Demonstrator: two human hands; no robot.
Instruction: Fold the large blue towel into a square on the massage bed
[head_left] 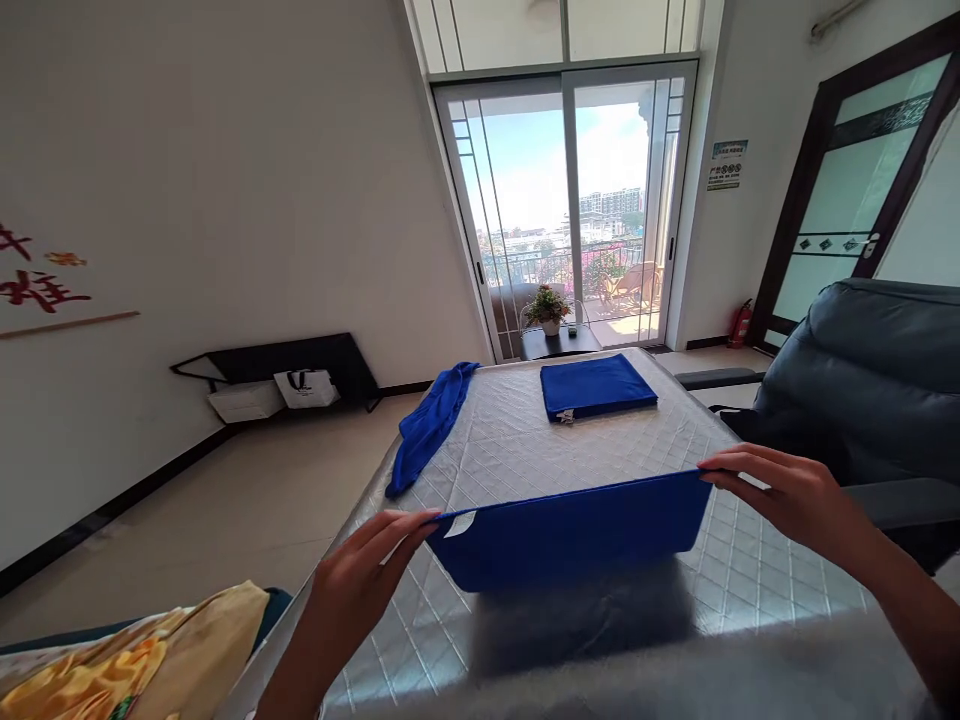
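A blue piece of cloth (577, 530), flat and folded-looking, hangs upright between my two hands above the bed-like surface. My left hand (367, 565) pinches its upper left corner, close to a small white label (460, 524). At the upper right corner, my right hand (784, 490) grips the edge between thumb and fingers. Beyond it lies a neatly folded blue cloth (598, 386) with a white tag at its near edge. Another blue cloth (435, 425), crumpled, drapes over the left side of the quilted silver-white cover (502, 450).
A dark armchair (885, 390) stands close on the right. Yellow and beige fabrics (135, 660) lie at the lower left. A small table (562, 343) with a potted plant (548, 308) is past the far edge, before glass sliding doors. White bags (306, 388) sit by the left wall.
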